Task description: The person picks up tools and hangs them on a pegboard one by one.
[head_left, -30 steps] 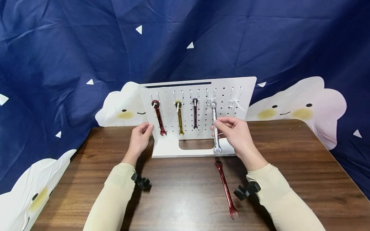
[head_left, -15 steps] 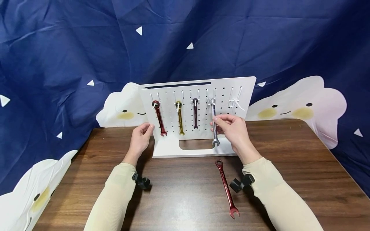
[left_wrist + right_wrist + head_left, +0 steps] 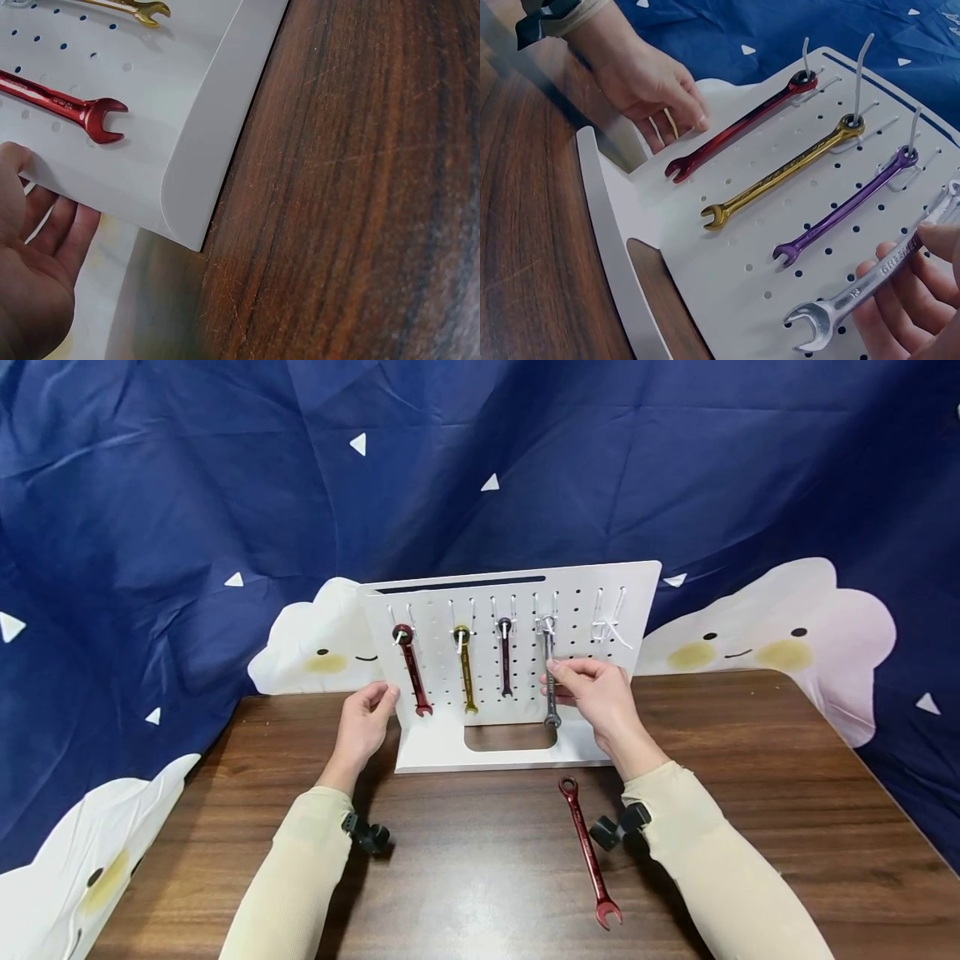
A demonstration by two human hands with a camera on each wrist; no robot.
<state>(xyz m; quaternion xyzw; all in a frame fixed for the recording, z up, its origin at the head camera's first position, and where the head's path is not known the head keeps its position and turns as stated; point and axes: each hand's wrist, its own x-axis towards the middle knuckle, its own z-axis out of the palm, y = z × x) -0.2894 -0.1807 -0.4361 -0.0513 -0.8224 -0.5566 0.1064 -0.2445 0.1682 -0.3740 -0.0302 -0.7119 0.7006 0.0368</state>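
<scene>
My right hand pinches the shaft of a silver combination wrench between thumb and fingers. Its ring end is up at the fourth hook of the white pegboard, and its open end points down. At the board's left edge, my left hand grips with the thumb in front and the fingers behind. A red wrench, a yellow wrench and a purple wrench hang from hooks by their ring ends.
Another red wrench lies on the wooden table in front of the board, near the right forearm. A hook at the board's right bears nothing. A blue cloth with clouds hangs behind.
My right hand has moved the silver wrench slightly left and toward the board, so its ring end now overlaps the fourth hook and its open end sits higher. The left hand keeps its place.
</scene>
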